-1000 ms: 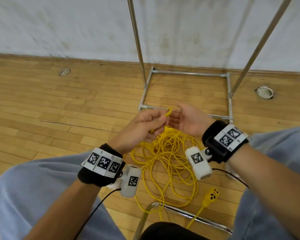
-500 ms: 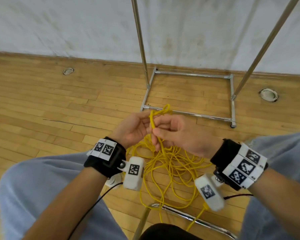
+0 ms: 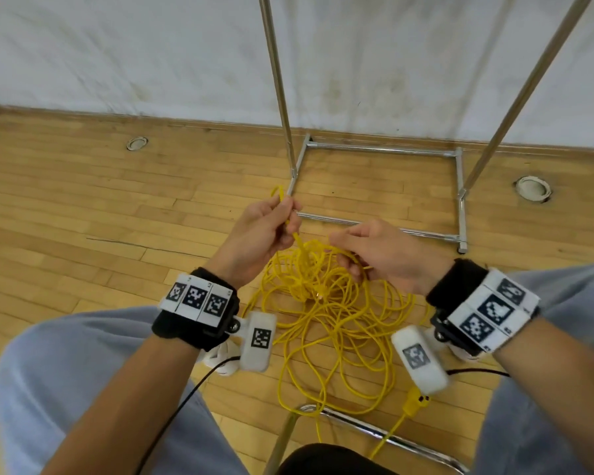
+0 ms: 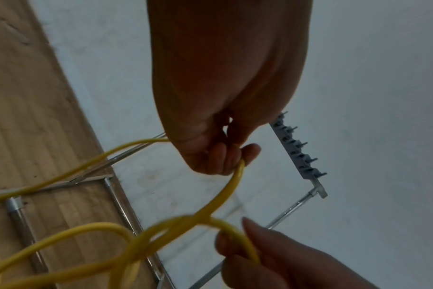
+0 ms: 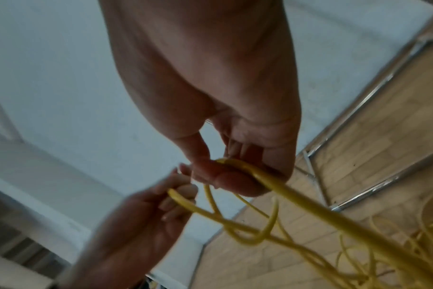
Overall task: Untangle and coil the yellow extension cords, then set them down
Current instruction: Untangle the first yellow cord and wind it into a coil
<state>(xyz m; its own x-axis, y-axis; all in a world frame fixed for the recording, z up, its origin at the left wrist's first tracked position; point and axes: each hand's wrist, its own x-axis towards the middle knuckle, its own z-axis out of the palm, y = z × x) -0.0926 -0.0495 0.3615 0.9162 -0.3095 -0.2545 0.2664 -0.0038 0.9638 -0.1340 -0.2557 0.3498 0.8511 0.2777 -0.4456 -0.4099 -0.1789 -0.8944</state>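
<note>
— Starting with the biggest thing: what lies under it all?
— Wooden floor [image 3: 83, 214], running to a pale wall [image 3: 117, 46]. On it stands a metal rack [image 3: 460, 186], its base frame just beyond the hands.
— And the yellow extension cords [image 3: 326, 320]?
— Most of their length lies in a loose, tangled heap on the floor between the person's knees, in front of the rack's base. Several strands rise from the heap to both hands. A yellow plug [image 3: 414, 404] lies at the near edge, beside a chrome bar [image 3: 374, 430].
— The hands?
— The left hand [image 3: 258, 234] is raised higher, fingers [image 4: 218, 158] curled and pinched on a strand that loops out above the fist. The right hand [image 3: 388, 255] sits lower and to the right, thumb and fingers [image 5: 225, 178] pinching another strand just above the heap.
— Are the hands touching?
— No, near each other but apart, with a knotted crossing of cord hanging between them.
</note>
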